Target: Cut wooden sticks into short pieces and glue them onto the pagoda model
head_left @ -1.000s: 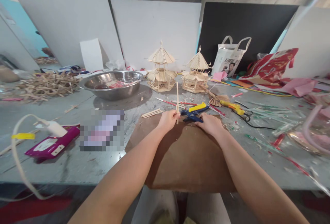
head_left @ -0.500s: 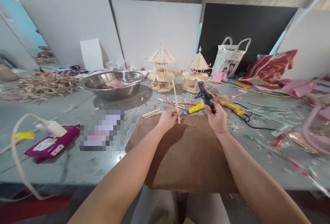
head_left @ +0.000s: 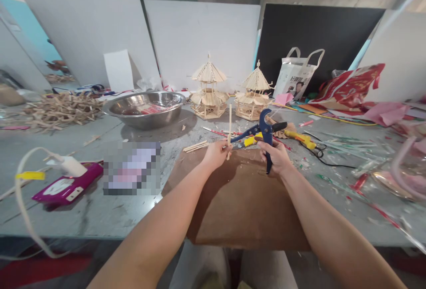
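Thin wooden sticks stand nearly upright in the pinched fingers of my left hand; one reaches well above the others. My right hand is closed around one handle of a blue pipe cutter, its hooked jaw upward and its other handle spread toward the left hand. Both hands are above the far part of a brown board. Beside my left hand lie several cut sticks. Behind the cutter rests a yellow-handled knife, partly hidden.
Two stick-built pagoda models stand behind the hands. A steel basin and a stick pile are at left, with a phone and purple power strip nearer. A yellow glue gun and plastic scraps lie right.
The pipe cutter has turned in my right hand, its handles now spread and its jaw visible. The sticks in my left hand have tilted more upright.
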A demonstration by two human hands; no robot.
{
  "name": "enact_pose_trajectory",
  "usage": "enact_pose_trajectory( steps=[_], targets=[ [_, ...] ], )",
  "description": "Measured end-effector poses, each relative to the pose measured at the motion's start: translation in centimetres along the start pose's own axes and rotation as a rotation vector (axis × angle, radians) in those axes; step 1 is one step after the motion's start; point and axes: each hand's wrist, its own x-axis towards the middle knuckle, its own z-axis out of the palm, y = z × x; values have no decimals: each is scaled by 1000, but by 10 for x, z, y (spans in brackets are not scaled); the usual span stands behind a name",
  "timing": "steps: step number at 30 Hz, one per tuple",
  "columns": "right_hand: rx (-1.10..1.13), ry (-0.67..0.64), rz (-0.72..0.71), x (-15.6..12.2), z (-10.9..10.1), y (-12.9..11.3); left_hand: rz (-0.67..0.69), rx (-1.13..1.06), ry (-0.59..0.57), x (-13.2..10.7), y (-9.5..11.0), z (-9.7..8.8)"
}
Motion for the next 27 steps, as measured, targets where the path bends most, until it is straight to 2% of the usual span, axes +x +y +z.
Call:
enact_pose_trajectory(
  steps=[3,6,9,11,14,17,19,22,25,27],
  targets=[
    [69,-22,29,-1,3,-1,43,60,-27,-1,1,1],
    [128,-123,56,-6,9,-4,101,44,-46,-3,4,4],
    [152,-229,11,-11,14,-6,96,16,-87,-6,10,8],
    [162,-242,-16,-13,15,-8,91,22,-130,-8,16,10],
    [160,-137,-53,-10,15,-9,110,89,-169,-11,25,11],
    [91,64,-150,-6,12,-7,98,256,-99,-11,29,7],
    [-104,217,-229,-3,9,-6,80,419,-20,-10,27,3],
    [-631,367,-222,-3,6,-6,63,613,51,-7,21,-4],
    [-1125,332,-173,-5,8,-7,70,715,59,-6,17,-5],
    [-1321,271,-176,-7,11,-7,64,763,51,-6,17,-5]
  ],
)
